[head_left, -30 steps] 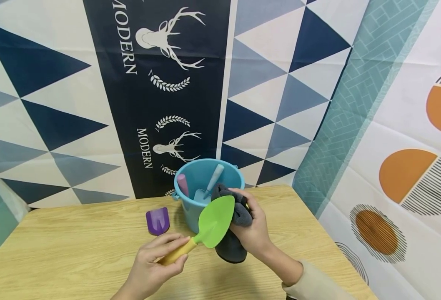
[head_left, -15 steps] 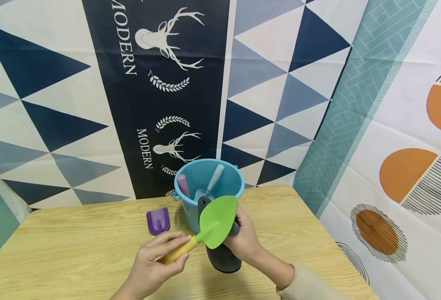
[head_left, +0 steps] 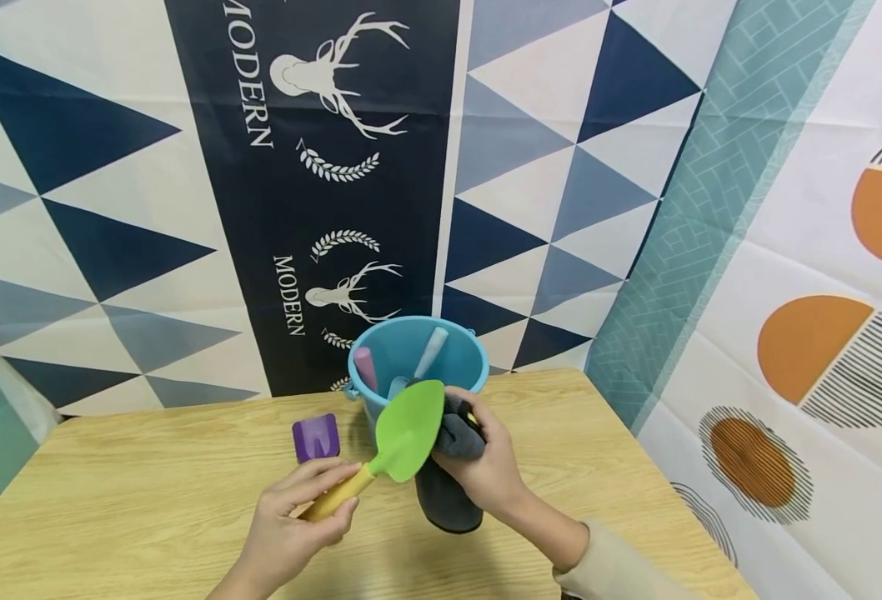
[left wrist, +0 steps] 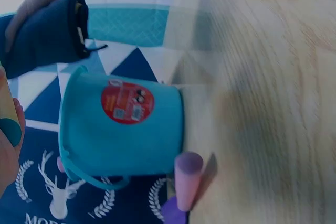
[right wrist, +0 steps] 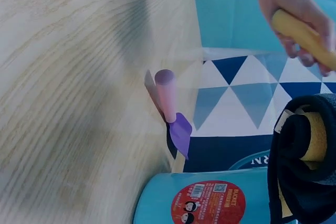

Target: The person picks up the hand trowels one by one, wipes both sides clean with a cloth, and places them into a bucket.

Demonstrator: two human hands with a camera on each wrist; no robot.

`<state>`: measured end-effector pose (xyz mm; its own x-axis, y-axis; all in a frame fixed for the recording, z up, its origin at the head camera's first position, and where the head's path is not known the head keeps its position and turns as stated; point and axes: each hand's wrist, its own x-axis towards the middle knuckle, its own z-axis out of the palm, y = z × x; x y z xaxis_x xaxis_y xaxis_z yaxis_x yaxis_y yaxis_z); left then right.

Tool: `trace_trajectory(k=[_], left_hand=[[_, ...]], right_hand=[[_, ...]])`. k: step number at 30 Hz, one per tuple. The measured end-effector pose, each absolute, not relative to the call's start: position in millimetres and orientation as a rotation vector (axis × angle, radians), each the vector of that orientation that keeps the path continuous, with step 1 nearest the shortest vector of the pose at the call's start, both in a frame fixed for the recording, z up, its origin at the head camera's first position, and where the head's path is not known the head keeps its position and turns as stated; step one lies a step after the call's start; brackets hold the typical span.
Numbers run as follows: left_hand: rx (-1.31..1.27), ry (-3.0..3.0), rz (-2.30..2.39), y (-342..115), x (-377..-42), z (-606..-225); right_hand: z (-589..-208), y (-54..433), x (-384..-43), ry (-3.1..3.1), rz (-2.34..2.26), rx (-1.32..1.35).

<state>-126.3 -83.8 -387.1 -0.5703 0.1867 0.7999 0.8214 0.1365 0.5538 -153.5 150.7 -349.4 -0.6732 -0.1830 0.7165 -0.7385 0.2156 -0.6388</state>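
My left hand [head_left: 283, 517] grips the yellow handle of a toy trowel [head_left: 411, 429], its green blade tilted up in front of the bucket. My right hand [head_left: 489, 462] holds a dark grey folded cloth [head_left: 448, 500], and the cloth lies right at the blade's right edge, partly behind it. A yellow inner side of the cloth [right wrist: 310, 156] shows in the right wrist view. Behind both hands stands a blue bucket [head_left: 388, 329] with a light blue toy shovel [head_left: 432, 352] and a pink handle [head_left: 365, 368] inside.
A purple toy shovel [head_left: 317, 437] lies on the wooden table [head_left: 148, 500] left of the bucket; its pink handle [left wrist: 188, 182] shows in the wrist views. Patterned wall sheets [head_left: 531, 167] rise behind the table and along its right side.
The trowel and my left hand have shifted a little to the left. The cloth in my right hand dipped along the blade, then rose slightly and turned at the blade's right edge.
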Motion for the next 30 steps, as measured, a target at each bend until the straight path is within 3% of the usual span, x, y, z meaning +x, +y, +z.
trace_trajectory(k=[14, 30], left_hand=[[-0.720, -1.911, -1.528, -85, -135, -396], [-0.579, -1.943, -1.589, -74, -132, -383]], right_hand=[[-340, 147, -152, -1.901, 1.450, 0.735], [-356, 142, -152, -1.897, 1.369, 1.021]])
